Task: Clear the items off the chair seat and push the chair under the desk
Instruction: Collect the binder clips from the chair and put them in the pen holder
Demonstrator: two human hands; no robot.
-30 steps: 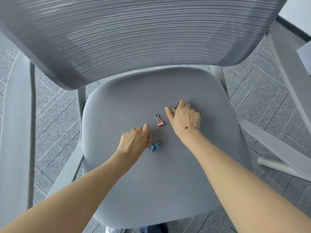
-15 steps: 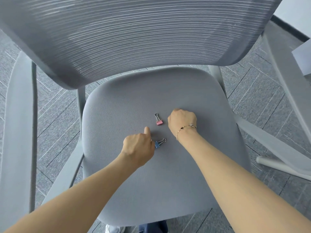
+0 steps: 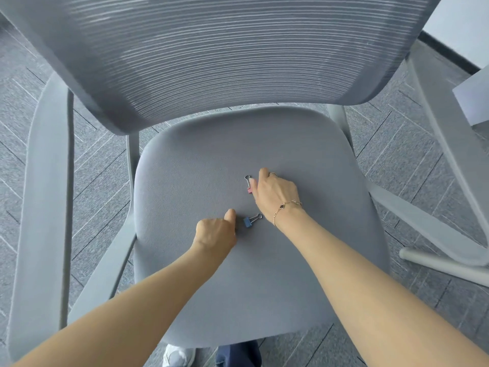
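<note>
The grey chair seat point(image 3: 198, 168) fills the middle of the head view. A pink binder clip point(image 3: 249, 190) lies on it, and the thumb and forefinger of my right hand point(image 3: 277, 193) touch it, with the other fingers curled. A green clip seen earlier is out of sight, hidden in that hand. A blue binder clip point(image 3: 251, 221) rests on the seat just right of my left hand point(image 3: 215, 230), a little apart from the thumb. That hand is a closed fist and its contents are hidden.
The mesh backrest point(image 3: 211, 62) rises at the far side. Grey armrests stand at the left point(image 3: 45, 181) and right point(image 3: 449, 133). A white desk corner point(image 3: 473, 102) shows at the right edge, with a grey tube foot point(image 3: 436, 263) on the carpet.
My right hand closed over the green clip, then moved left to the pink clip. My left fist closed over one of two blue clips and drew back slightly.
</note>
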